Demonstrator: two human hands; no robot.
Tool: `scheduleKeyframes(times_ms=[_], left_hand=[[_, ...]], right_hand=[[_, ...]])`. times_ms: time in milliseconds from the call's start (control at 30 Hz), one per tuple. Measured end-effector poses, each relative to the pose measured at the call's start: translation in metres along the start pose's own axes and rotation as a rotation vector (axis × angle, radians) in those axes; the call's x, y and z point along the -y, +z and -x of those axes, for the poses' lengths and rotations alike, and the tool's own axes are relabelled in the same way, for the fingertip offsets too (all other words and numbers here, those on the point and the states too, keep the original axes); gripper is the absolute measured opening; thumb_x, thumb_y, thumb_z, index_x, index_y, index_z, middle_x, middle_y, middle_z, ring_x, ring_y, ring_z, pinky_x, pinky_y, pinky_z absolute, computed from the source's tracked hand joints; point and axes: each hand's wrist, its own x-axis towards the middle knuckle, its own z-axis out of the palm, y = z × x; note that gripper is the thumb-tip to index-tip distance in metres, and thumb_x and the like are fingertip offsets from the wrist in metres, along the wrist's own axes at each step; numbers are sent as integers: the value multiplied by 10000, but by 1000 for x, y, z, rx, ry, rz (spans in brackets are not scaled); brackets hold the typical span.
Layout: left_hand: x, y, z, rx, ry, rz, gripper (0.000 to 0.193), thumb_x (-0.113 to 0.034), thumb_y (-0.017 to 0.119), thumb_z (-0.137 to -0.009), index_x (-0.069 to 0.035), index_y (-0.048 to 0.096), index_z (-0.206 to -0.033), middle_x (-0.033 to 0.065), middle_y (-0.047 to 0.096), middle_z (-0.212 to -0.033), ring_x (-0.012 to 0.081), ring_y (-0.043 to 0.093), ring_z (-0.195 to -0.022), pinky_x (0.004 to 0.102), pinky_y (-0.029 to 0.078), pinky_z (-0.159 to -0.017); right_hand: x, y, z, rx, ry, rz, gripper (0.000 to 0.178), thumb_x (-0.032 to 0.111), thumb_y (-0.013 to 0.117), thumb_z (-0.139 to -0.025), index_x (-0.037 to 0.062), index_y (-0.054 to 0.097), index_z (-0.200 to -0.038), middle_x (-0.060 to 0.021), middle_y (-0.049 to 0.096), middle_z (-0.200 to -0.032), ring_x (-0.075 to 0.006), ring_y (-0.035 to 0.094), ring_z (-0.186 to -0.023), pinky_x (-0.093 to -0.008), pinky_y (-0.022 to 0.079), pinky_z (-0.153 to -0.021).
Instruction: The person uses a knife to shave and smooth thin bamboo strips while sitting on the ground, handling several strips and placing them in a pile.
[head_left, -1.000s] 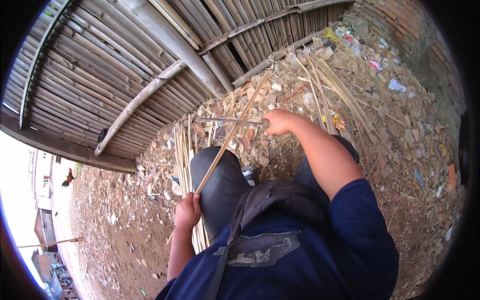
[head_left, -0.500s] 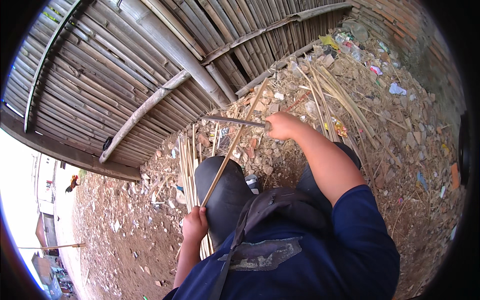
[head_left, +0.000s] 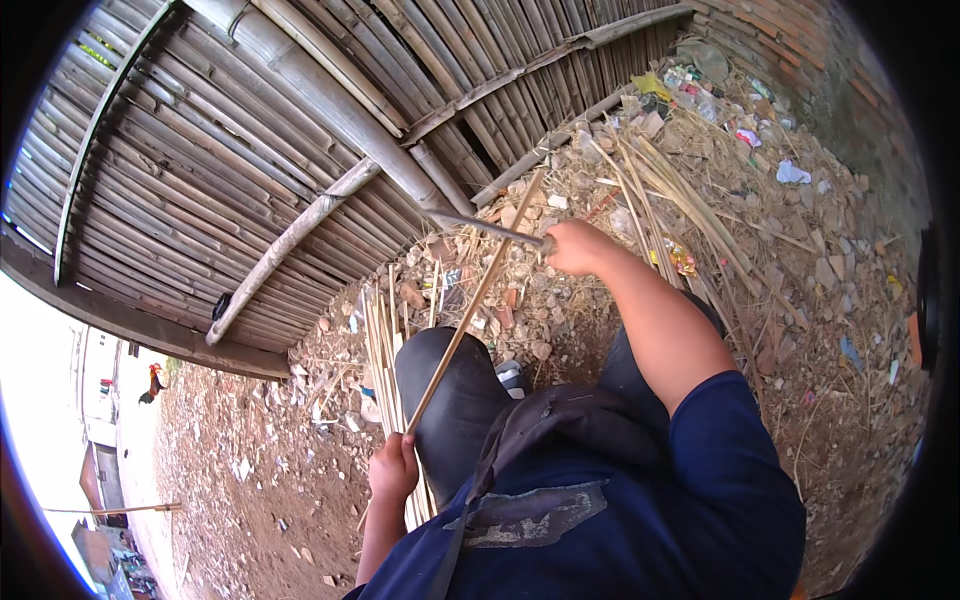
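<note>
1 bamboo strip (head_left: 472, 307), slanted near-left to far-right over L knee (head_left: 425, 362); pinched in L grip (head_left: 393, 468) at near end, prob. for steadiness; 1 knife (head_left: 475, 222), handle-end wrapped tight in R grip (head_left: 578, 248), across strip's far part, contact unclear

The slender strip (head_left: 475, 300) was tan with a browner edge; the blade (head_left: 475, 224) was dull grey; the bundle of strips (head_left: 384, 360) was pale straw, streaked lengthwise; the shirt (head_left: 735, 450) was navy blue, its printed patch (head_left: 540, 512) mottled grey; the trousers (head_left: 450, 375) were charcoal, the bag (head_left: 570, 412) brownish black; the slatted wall (head_left: 230, 150) was striped in weathered grey-brown; the ground (head_left: 240, 500) was brown, flecked with white; the rooster (head_left: 153, 384) showed red, orange and black; one plastic scrap (head_left: 652, 85) was yellow, another scrap (head_left: 793, 173) bluish white.
</note>
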Motion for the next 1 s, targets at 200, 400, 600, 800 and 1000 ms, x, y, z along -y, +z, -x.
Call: scheduleKeyframes(times_ms=[200,400,600,800,1000], left_hand=[[12,11,9,-57,54,23,292,-275,527,-1027,-70,540,-820,210,606,-626,452,621,-580,552,481,-523],[62,12,43,-102,39,11,249,-200,511,-996,-63,528,-789,202,571,-580,454,595,-538,546,463,-493],[57,7,52,-21,-16,100,356,-276,505,-1035,-39,518,-769,213,574,-609,456,602,-588,535,462,-549],[44,4,44,-12,-98,257,358,-280,508,-1042,-31,537,-786,205,573,-615,440,610,-598,514,448,-553],[22,0,31,-20,-121,313,348,-279,509,-1050,-22,567,-822,194,581,-628,422,616,-607,487,451,-561]], right_hand=[[54,1,50,106,-392,240,239,206,720,-811,68,693,-1005,-139,711,-945,-325,700,-919,-463,548,-824],[-39,-5,-14,-82,25,-98,359,281,783,-796,45,702,-1054,-168,713,-930,-329,696,-927,-437,538,-826],[-2,-2,2,-197,54,-228,350,272,719,-810,42,675,-1071,-191,710,-985,-348,698,-937,-440,549,-837],[3,-17,17,-332,72,-234,299,279,702,-866,65,678,-1073,-160,719,-925,-334,704,-899,-447,550,-801],[-8,-19,12,-346,41,-152,328,319,734,-858,72,686,-1068,-157,719,-923,-316,707,-876,-435,552,-784]])
